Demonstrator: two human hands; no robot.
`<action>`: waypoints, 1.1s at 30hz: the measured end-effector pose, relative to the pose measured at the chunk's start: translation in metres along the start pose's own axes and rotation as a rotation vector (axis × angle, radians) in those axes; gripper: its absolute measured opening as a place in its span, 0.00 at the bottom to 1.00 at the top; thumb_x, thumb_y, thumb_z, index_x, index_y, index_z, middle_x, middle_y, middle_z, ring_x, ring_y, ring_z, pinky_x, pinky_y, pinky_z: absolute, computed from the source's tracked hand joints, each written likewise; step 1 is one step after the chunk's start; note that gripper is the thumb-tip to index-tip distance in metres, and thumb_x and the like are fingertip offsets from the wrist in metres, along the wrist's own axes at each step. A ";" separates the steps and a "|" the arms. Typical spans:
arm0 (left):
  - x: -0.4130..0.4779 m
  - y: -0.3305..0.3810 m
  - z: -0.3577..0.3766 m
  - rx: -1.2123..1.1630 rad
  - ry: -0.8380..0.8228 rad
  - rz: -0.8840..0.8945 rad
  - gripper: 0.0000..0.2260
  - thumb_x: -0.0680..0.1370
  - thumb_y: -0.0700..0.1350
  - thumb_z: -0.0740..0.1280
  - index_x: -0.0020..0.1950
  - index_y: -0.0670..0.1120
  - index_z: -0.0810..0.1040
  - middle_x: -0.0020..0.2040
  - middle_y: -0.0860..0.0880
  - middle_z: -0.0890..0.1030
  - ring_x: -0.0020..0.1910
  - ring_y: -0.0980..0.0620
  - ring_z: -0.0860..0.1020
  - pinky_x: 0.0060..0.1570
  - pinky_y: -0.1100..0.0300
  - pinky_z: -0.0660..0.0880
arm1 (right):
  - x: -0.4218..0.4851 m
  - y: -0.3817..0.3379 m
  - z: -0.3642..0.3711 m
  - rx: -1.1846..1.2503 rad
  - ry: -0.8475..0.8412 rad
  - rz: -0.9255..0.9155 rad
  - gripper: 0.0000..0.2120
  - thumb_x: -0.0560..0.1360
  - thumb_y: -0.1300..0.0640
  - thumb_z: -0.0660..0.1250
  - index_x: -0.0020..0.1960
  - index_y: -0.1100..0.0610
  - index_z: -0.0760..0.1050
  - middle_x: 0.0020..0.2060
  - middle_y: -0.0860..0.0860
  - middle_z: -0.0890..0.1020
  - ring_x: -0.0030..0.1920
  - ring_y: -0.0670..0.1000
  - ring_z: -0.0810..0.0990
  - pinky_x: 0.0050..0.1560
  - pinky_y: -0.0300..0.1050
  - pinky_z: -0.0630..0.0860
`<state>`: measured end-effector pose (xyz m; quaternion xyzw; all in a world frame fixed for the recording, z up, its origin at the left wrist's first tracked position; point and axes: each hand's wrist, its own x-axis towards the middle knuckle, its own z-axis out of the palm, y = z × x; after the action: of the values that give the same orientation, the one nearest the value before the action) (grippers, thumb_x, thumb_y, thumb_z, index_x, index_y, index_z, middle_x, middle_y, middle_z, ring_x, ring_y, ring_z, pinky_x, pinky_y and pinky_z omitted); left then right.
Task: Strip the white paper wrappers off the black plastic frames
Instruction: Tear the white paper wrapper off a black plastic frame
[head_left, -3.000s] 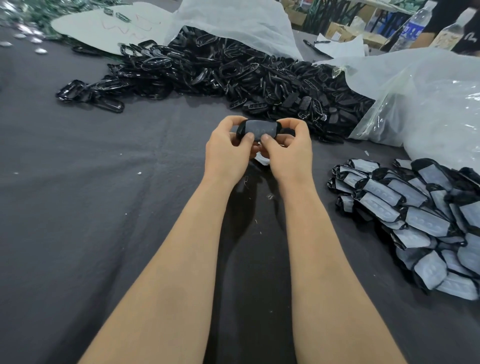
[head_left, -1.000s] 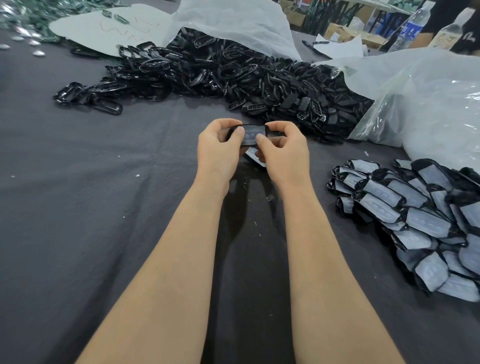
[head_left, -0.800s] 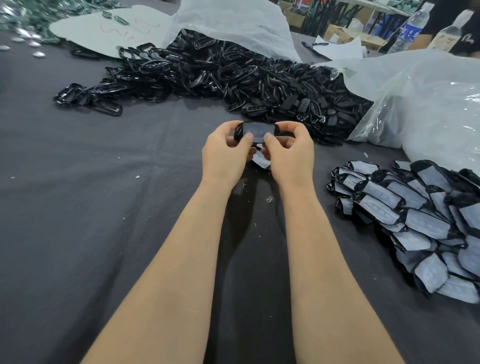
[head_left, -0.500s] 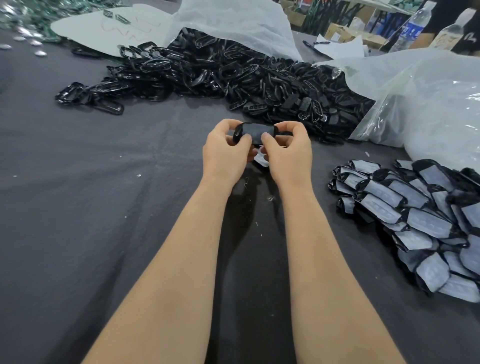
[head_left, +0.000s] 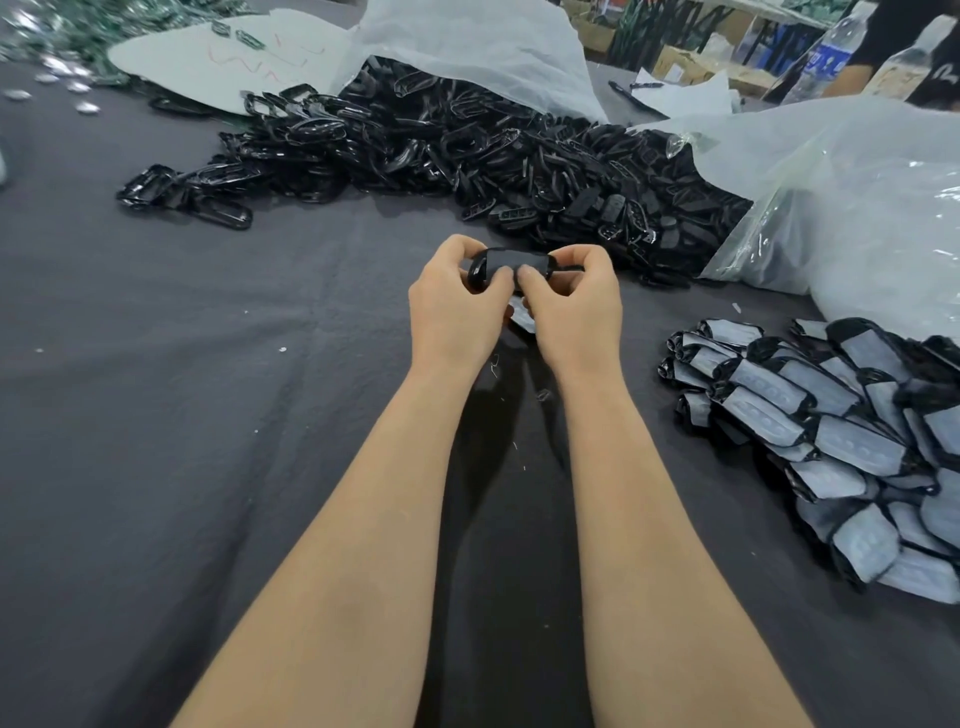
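A black plastic frame (head_left: 511, 260) is held up over the middle of the dark cloth between both hands. My left hand (head_left: 457, 306) grips its left end with curled fingers. My right hand (head_left: 571, 306) pinches its right part, thumb on the front. A scrap of white paper wrapper (head_left: 521, 318) shows just below, between the two hands. A heap of wrapped frames (head_left: 831, 421) lies at the right. Bare black frames (head_left: 467, 150) are piled at the back.
The dark grey cloth (head_left: 182, 415) covers the table. Clear plastic bags (head_left: 857, 208) lie at the back right, a white bag (head_left: 467, 41) behind the black pile. Water bottles (head_left: 826, 52) stand at the far right. A pale paper sheet (head_left: 208, 57) lies at the far left.
The pale face of the held frame has turned dark. Both hands stay in place, thumbs now meeting on the front of the frame.
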<state>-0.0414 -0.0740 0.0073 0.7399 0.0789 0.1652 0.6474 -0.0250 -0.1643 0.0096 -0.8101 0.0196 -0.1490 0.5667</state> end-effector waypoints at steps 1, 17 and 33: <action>0.000 0.000 0.000 0.016 0.004 0.010 0.12 0.76 0.41 0.67 0.40 0.56 0.68 0.35 0.50 0.79 0.38 0.48 0.81 0.46 0.49 0.80 | 0.000 0.001 0.000 -0.014 0.007 -0.009 0.10 0.74 0.58 0.70 0.51 0.55 0.69 0.36 0.46 0.76 0.38 0.45 0.77 0.41 0.33 0.72; 0.007 -0.008 0.002 -0.108 0.007 -0.073 0.10 0.79 0.35 0.61 0.58 0.46 0.73 0.38 0.50 0.80 0.31 0.61 0.81 0.39 0.65 0.80 | 0.001 -0.001 -0.001 -0.043 -0.016 0.048 0.08 0.75 0.62 0.65 0.52 0.53 0.70 0.42 0.54 0.82 0.47 0.56 0.82 0.56 0.56 0.76; 0.002 0.003 0.005 -0.215 -0.072 -0.086 0.14 0.78 0.33 0.60 0.48 0.52 0.77 0.36 0.53 0.82 0.34 0.59 0.81 0.40 0.64 0.79 | -0.003 -0.007 -0.015 0.010 0.031 0.031 0.10 0.76 0.63 0.65 0.52 0.52 0.68 0.35 0.48 0.78 0.45 0.55 0.82 0.55 0.55 0.77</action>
<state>-0.0381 -0.0787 0.0102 0.6674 0.0691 0.1183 0.7320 -0.0326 -0.1749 0.0200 -0.8045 0.0402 -0.1527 0.5726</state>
